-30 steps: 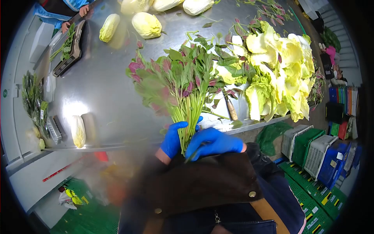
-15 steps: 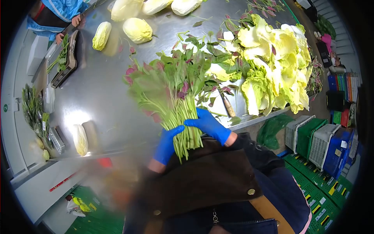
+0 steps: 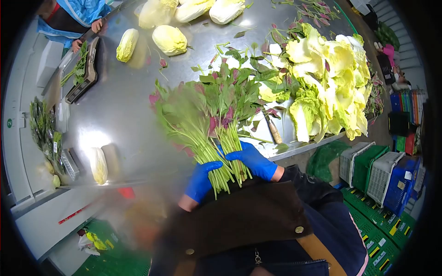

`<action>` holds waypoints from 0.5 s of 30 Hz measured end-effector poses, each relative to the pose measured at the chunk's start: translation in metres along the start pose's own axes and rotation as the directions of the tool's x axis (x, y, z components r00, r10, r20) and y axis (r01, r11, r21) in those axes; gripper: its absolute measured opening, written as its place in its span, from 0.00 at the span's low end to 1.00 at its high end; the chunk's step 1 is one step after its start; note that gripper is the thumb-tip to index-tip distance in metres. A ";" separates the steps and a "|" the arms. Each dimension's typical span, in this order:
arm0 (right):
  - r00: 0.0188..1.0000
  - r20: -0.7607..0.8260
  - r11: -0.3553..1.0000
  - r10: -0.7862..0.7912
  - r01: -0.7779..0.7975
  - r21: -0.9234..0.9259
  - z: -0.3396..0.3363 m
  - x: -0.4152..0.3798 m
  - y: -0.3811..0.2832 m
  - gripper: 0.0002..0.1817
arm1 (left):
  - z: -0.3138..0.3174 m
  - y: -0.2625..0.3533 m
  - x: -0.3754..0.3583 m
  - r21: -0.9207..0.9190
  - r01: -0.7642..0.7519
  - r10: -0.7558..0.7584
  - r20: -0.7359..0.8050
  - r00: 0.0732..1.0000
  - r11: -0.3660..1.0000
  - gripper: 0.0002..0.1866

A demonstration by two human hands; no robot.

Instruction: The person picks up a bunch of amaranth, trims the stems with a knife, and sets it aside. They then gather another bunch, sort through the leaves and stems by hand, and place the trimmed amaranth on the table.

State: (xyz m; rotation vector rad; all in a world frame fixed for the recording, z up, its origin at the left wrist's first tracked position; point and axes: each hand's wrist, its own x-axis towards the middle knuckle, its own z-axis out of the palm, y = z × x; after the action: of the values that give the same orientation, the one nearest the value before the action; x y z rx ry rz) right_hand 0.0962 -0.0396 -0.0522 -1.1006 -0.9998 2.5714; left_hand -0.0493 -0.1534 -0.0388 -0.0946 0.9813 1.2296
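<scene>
Blue gloves cover both hands, which are closed around the stems of a large bunch of amaranth (image 3: 202,152) at the table's near edge. My left hand (image 3: 200,182) grips the left part of the stems. Around the right part is my right hand (image 3: 256,162). A narrow gap shows between the two portions, while their green and purple leaves fan out over the table. Just right of the leaves lies a knife with a wooden handle (image 3: 275,132), its blade largely hidden. A big heap of loose pale cabbage leaves (image 3: 327,87) lies farther right.
On the metal table (image 3: 124,101) are several napa cabbages (image 3: 169,40), one lone cabbage (image 3: 98,165) at near left, and scattered trimmings. A scale (image 3: 85,73) holding greens stands left, beside another person's hands (image 3: 96,25). Stacked crates (image 3: 380,175) are at right.
The stems have parted into two portions, one in each hand, where they were gathered together before. The bunch sits slightly lower and the view has shifted a little.
</scene>
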 end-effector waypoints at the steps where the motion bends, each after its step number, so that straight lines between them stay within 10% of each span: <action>1: 1.000 0.001 1.000 -0.008 0.008 0.014 0.002 -0.003 -0.004 0.21 | 0.006 0.004 -0.003 -0.046 0.008 -0.007 0.030 1.000 0.999 0.29; 9: 0.999 0.007 0.968 0.039 -0.039 0.247 -0.005 -0.022 -0.035 0.24 | 0.009 0.014 -0.013 0.000 -0.015 0.015 0.114 0.993 1.000 0.33; 15: 0.988 -0.016 0.988 0.151 -0.150 0.021 -0.006 -0.021 -0.039 0.22 | 0.004 0.009 -0.011 0.040 -0.008 0.007 0.029 1.000 0.999 0.34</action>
State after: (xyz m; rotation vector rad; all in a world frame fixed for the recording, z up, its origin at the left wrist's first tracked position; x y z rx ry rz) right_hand 0.1112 -0.0152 -0.0187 -1.2364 -0.9179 2.6764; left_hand -0.0541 -0.1556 -0.0252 -0.0416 0.9812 1.2144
